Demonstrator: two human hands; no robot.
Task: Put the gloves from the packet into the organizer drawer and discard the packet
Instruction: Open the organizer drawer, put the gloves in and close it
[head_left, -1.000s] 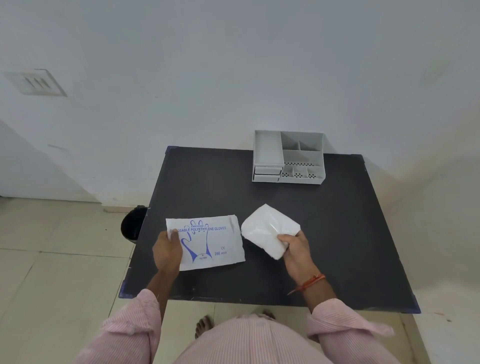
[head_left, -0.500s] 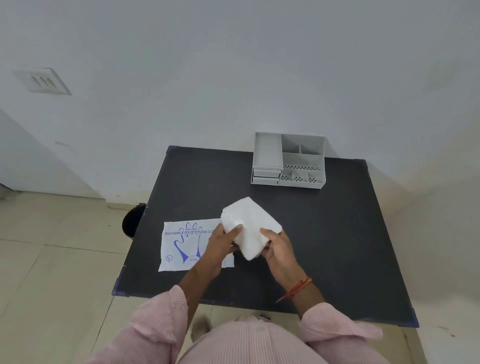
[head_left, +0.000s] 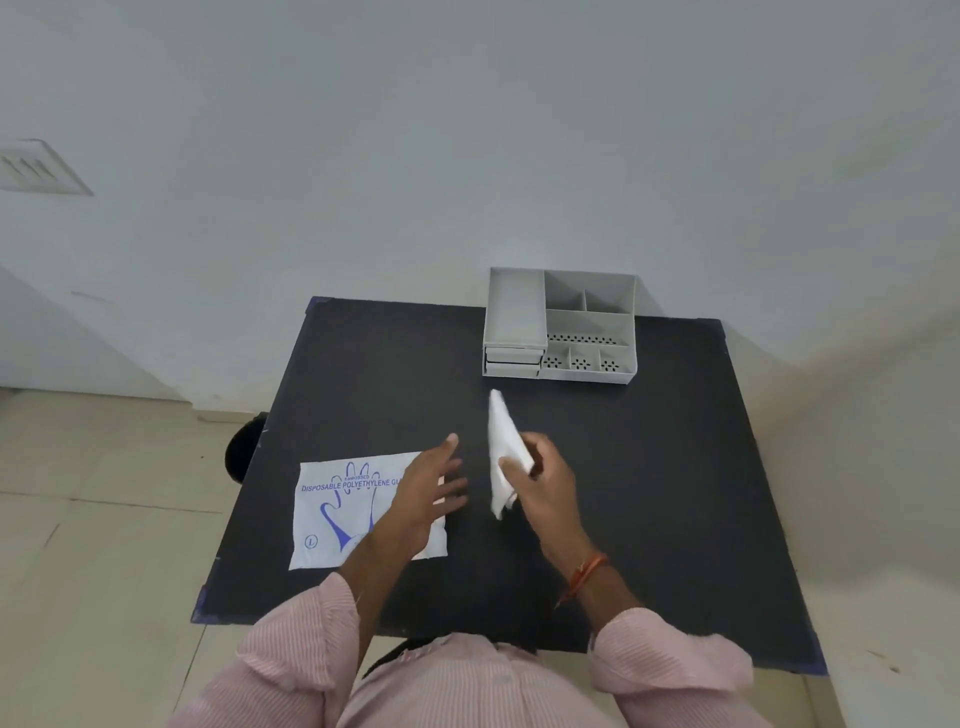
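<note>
A white stack of folded gloves (head_left: 503, 441) stands on edge above the black table (head_left: 675, 493), pinched in my right hand (head_left: 543, 480). My left hand (head_left: 426, 488) hovers open beside it, fingers spread, over the right end of the packet (head_left: 343, 509). The packet is white with blue glove print and lies flat near the table's front left. The grey organizer (head_left: 561, 325) sits at the table's far edge against the wall, with two shut drawers at its front left and open compartments on top.
A dark round bin (head_left: 244, 447) stands on the tiled floor just left of the table. A white wall rises right behind the organizer. The table's right half is bare black surface.
My left hand has let go of the glove stack and drawn back over the packet. My right hand has turned the stack up on edge and carried it slightly toward the organizer.
</note>
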